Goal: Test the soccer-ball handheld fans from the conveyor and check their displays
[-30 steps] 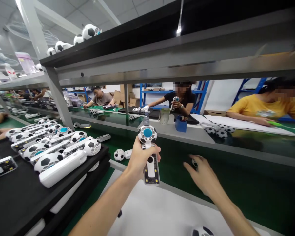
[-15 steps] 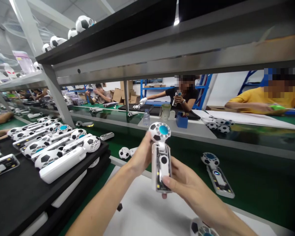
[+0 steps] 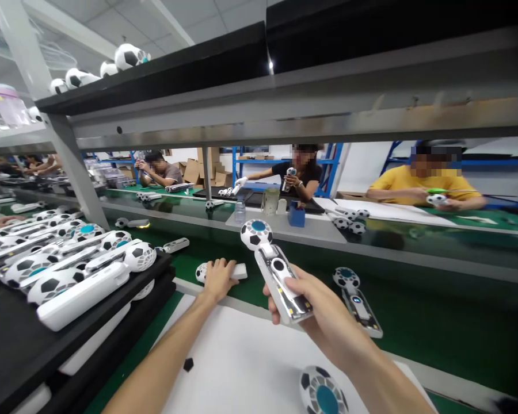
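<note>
My right hand (image 3: 317, 296) is closed round the handle of a handheld fan (image 3: 258, 234) with a soccer-ball head. Its thumb presses on the clear front, beside a round black button, and the fan leans up to the left. Farther left, my left hand (image 3: 218, 279) reaches down over a second soccer-ball fan (image 3: 240, 271) lying on the green surface. The fingers curl over its middle, leaving the ball end and the white handle end in sight. Below, on the white sheet (image 3: 237, 356), are another ball head (image 3: 323, 391) and a small black pentagon piece (image 3: 189, 364).
Rows of fans (image 3: 84, 293) lie on stacked black trays (image 3: 125, 322) at the left. One fan (image 3: 358, 305) with a lit display rests right of my right hand. A shelf beam (image 3: 242, 109) crosses overhead. Co-workers sit opposite, behind a bottle (image 3: 240, 211) and a blue box (image 3: 296, 214).
My left hand has let go of the held fan and moved left onto the fan on the green surface. The held fan now tilts left in my right hand alone. The view has shifted right.
</note>
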`<state>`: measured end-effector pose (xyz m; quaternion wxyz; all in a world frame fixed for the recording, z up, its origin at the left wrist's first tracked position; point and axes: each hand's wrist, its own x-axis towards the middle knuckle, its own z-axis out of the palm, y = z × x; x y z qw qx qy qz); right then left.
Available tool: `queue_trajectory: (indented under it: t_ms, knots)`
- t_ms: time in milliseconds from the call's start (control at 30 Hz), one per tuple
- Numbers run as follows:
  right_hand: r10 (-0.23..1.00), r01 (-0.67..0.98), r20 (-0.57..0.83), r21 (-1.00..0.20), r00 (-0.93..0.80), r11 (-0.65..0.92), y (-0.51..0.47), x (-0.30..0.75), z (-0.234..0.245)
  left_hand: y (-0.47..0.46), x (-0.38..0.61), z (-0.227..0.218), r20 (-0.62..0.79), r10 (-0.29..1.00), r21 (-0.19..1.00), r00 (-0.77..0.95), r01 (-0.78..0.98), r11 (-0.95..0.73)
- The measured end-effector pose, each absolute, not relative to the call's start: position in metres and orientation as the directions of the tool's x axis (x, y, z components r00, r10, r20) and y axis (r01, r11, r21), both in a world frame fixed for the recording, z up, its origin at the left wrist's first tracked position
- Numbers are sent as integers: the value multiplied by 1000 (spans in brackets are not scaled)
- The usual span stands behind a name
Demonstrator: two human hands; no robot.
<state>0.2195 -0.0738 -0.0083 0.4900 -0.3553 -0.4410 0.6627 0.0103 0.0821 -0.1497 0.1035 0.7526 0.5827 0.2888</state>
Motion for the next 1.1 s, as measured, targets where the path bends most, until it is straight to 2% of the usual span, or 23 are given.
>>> queue_trajectory:
  t_ms: [100,200,333,400,500,600,700,800,933,1100]
  knots:
    - [971,-318,-17,-943,-240,-95,-77,218,-4,79,7,-135,375,916,524,146,782,-339]
    - [985,-299,-8,-952,-170,-59,-78,221,1,75,4,-114,409,911,611,55,724,-318]
    - [996,-262,21,-965,-84,-1,-77,231,4,72,-4,-85,344,939,705,-15,664,-247]
    - [998,-247,33,-969,-51,19,-77,235,6,69,-12,-72,257,966,730,34,648,-217]
    - [998,-211,55,-976,-19,50,-77,241,8,61,-24,-60,42,986,762,163,633,-137]
    - [998,-188,66,-980,-10,63,-77,246,9,53,-28,-60,-201,932,775,303,630,-38]
    - [998,-184,62,-981,-2,61,-78,250,10,48,-24,-66,-325,865,799,382,600,36]
    - [998,-185,64,-981,3,63,-79,252,11,46,-15,-66,-309,857,873,412,480,84]
    - [998,-227,62,-972,7,62,-79,258,10,37,0,-49,-181,871,979,457,172,113]
    - [997,-493,4,-869,-81,-36,-72,265,4,9,22,-18,17,909,975,416,-210,78]
